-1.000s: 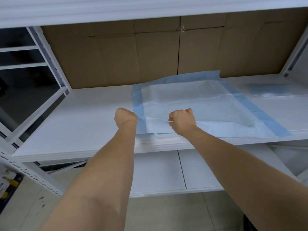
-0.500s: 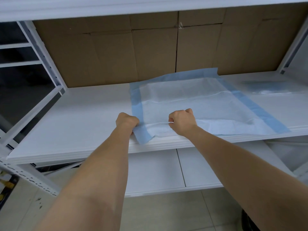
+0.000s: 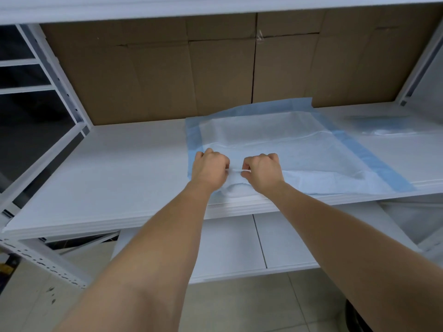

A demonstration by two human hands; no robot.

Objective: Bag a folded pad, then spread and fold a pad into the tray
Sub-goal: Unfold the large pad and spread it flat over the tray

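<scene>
A blue-edged white pad (image 3: 275,140) lies spread on a white shelf (image 3: 119,168). Both hands — left (image 3: 211,170), right (image 3: 262,171) — are fists pinching the pad's bunched near edge, close together.

In front of you is a white shelf (image 3: 115,173), a flat board in a white metal rack, with brown cardboard (image 3: 167,75) standing along its back edge. Lying directly on the shelf, right of centre, is a pad (image 3: 311,159), white in the middle with a blue border. Its far edge runs up against the cardboard, its near edge reaches the front lip of the shelf, and the near left part is bunched up into a loose fold. To the right of the pad, toward the rack's right post, a clear plastic bag (image 3: 388,127) lies flat on the shelf. The left half of the shelf is bare white board.
</scene>
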